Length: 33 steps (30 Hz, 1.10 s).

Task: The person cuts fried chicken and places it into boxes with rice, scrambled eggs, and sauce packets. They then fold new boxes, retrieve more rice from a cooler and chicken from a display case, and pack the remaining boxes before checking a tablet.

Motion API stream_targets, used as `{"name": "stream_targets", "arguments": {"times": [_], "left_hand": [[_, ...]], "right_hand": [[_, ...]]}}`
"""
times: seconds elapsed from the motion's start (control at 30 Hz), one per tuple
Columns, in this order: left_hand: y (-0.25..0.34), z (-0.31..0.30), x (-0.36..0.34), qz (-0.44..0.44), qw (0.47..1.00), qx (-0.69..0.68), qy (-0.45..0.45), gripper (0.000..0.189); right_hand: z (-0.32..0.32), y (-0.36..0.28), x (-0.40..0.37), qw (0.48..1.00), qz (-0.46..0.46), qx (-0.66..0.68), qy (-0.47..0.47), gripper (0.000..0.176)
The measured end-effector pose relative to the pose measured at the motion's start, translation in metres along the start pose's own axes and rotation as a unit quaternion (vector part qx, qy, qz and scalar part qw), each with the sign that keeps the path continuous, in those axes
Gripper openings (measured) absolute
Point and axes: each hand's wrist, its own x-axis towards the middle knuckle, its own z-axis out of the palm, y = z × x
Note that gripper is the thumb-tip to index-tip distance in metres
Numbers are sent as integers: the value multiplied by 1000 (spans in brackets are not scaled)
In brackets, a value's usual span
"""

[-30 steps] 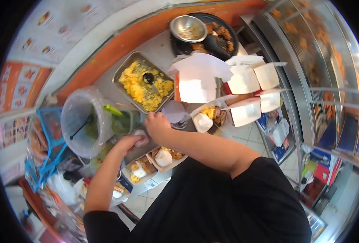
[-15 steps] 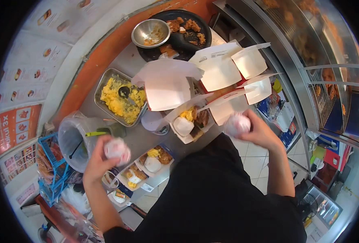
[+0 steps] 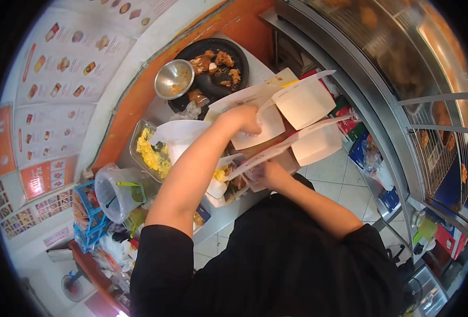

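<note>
My left hand (image 3: 248, 119) reaches into an open white box (image 3: 271, 129) near the middle of the counter. Its fingertips are down inside and what they hold is hidden. My right hand (image 3: 268, 174) is in a nearer box (image 3: 286, 161), partly behind that box's raised lid (image 3: 281, 150). A bit of a white and pink wrapped ball (image 3: 255, 173) shows at its fingers. Left of it stands a box holding yellow egg (image 3: 220, 174), white rice and brown meat. My left forearm covers part of another white box (image 3: 178, 150).
A black tray (image 3: 239, 55) with fried pieces and a steel bowl (image 3: 174, 79) sit at the back. A metal pan (image 3: 137, 153) of egg and a lined bin (image 3: 118, 195) are at the left. Two more open boxes (image 3: 305, 103) stand right, beside a glass display case (image 3: 403, 58).
Both hands have moved inward and down into two of the boxes, carrying the wrapped balls that they held apart before. The camera view has shifted and turned.
</note>
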Motion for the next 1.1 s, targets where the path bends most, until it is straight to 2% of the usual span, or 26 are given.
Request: {"name": "stream_targets", "arguments": {"times": [0.07,0.1,0.17,0.2,0.27,0.33,0.37,0.43,0.47,0.5,0.53,0.57,0.63,0.67,0.7,0.73,0.77,0.8,0.83,0.87,0.9,0.93,0.97,1.0,1.03,1.1], "left_hand": [[-17,16,6,-67,992,-75,-81,56],[-25,29,11,-67,992,-69,-83,56],[-39,48,16,-54,994,54,-75,44],[-27,42,-1,-52,997,54,-16,32],[-24,48,-11,-62,995,75,1,33],[-18,48,-17,-66,992,75,79,31],[-16,49,-24,-54,988,62,133,27],[-17,51,-27,-70,990,69,105,29],[-4,46,-40,-50,990,62,117,32],[7,33,-53,-31,988,59,141,35],[3,22,-59,-29,984,50,168,32],[5,13,-68,-35,978,40,200,29],[81,-19,-116,7,886,-62,460,27],[126,-30,-136,55,859,-11,509,23],[179,-34,-149,118,825,27,553,20],[235,-27,-157,169,823,-71,538,13],[266,-8,-161,199,862,-159,438,10],[301,12,-154,320,846,-222,364,16],[341,26,-144,396,829,-336,206,25],[371,43,-127,425,832,-336,115,32],[409,56,-110,407,858,-307,57,40],[439,77,-84,392,881,-265,21,46],[450,113,-53,367,902,-224,-26,42],[465,140,-29,212,945,-203,-146,35],[489,157,-5,197,951,-152,-181,34],[529,183,28,170,944,-197,-203,36]], "right_hand": [[-5,-15,-14,999,-2,-2,34,62],[-6,-19,-20,997,-4,-7,70,65],[10,-6,-23,996,-23,-5,89,68],[18,-5,-26,991,-56,-33,118,66],[23,-9,-30,979,-86,-64,173,63],[22,-9,-41,945,-152,-197,214,50],[11,-9,-49,943,-139,-202,226,50],[-15,-19,-91,941,-235,-156,189,36],[-39,-23,-124,956,-227,-105,155,23],[-56,-13,-159,959,-215,-31,184,16],[-56,16,-189,914,-187,2,359,9],[-68,30,-222,891,1,98,444,10],[-91,125,-239,746,56,212,629,15],[-115,145,-260,617,142,445,634,20],[-119,179,-284,592,139,432,666,20],[-126,232,-310,560,183,422,689,24],[-140,268,-344,521,220,419,711,27],[-158,270,-384,547,202,320,747,23],[-189,276,-429,508,182,314,781,23],[-215,279,-474,479,101,147,859,19],[-246,273,-517,439,29,-28,897,15],[-288,246,-567,386,19,-146,911,12],[-330,217,-618,334,16,-255,908,10],[-366,207,-662,345,31,-231,909,12],[-403,201,-706,355,43,-208,910,15],[-503,179,-772,446,84,-85,887,22]]}}
